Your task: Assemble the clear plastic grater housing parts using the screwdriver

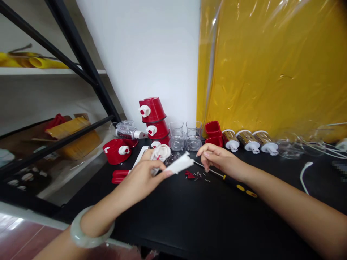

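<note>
Between its thumb and fingers, my left hand grips a tapered white plastic part above the black table. Just behind that hand is a round white plastic piece; whether it joins the held part I cannot tell. My right hand hovers close to the part's wide end, apart from it, fingers loosely bent and separated with nothing visible in them. Below it lies a screwdriver with a black and yellow handle. Small screws and a little red plastic piece lie nearby.
Stacked red housings with white knobs stand against the wall. Clear cups, red containers and metal grater drums line the back. Another red housing and red handles sit left, beside a black-framed shelf.
</note>
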Demonstrator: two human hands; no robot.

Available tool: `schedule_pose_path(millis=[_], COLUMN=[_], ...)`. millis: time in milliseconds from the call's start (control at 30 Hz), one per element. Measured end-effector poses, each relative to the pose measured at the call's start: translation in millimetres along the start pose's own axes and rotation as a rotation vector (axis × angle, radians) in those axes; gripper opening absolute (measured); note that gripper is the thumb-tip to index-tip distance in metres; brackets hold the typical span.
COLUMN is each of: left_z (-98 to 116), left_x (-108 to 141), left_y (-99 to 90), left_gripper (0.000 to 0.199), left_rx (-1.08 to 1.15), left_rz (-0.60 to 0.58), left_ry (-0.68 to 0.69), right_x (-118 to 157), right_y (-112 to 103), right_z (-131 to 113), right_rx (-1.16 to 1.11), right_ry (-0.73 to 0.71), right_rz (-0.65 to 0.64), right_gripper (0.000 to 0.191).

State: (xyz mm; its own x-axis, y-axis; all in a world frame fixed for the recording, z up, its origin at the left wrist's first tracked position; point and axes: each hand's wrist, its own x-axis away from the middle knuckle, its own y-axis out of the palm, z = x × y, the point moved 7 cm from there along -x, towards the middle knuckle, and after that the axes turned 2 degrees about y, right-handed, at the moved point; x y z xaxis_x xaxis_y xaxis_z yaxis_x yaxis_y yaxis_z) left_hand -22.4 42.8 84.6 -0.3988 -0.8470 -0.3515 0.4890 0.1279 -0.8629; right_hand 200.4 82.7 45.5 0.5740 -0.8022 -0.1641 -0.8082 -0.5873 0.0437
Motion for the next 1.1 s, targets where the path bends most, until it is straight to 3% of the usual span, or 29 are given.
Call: schedule_pose_path(millis=[67,167,267,467,767,933,1033,1100], left_z=[-25.7,-50.0,-55.2,-52.5,-41.9,-30.7,-10.6,7.0], left_x=[1.9,1.2,-1.8,-7.1,-6.9,-4.8,-7.5,-11.7], left_y=[-17.1,-23.9,-15.0,11.2,18.0,-1.6,-20.2,-21.0], left_gripper=[0.038,0.041,0.036,0.029,0.045,0.045,0.035,0.024], left_rx=[-0.136,-0.42,-0.66,-0.75,-0.774,-0.755,-0.541,-0.272], left_rz=[0.072,-0.016,-0.142,-0.165,-0.129,-0.069,0.057,0.054], left_ry=[-0.114,-0.286,-0.389,-0.418,-0.366,-0.328,-0.199,-0.051], right_x=[1.1,5.0,8.5,13.2,15.9,16.7,17.8,18.8], right_y=[-1.2,-0.5,2.8,9.7,12.2,11.1,10.4,9.7], right_z=[-3.1,-7.6,-10.0,-12.2,-13.5,-16.9,-20.7,-22.5], right_rx=[0.04,0.101,0.151,0.254,0.308,0.294,0.315,0.333], right_ry=[-0.004,-0.001,0.01,0.023,0.016,0.007,-0.007,-0.027], right_rz=[0.01,0.007,0.001,-0.011,-0.043,-0.033,-0.02,0.005], right_gripper=[0.036,0.032,0.029,0.03,0.032,0.03,0.03,0.029])
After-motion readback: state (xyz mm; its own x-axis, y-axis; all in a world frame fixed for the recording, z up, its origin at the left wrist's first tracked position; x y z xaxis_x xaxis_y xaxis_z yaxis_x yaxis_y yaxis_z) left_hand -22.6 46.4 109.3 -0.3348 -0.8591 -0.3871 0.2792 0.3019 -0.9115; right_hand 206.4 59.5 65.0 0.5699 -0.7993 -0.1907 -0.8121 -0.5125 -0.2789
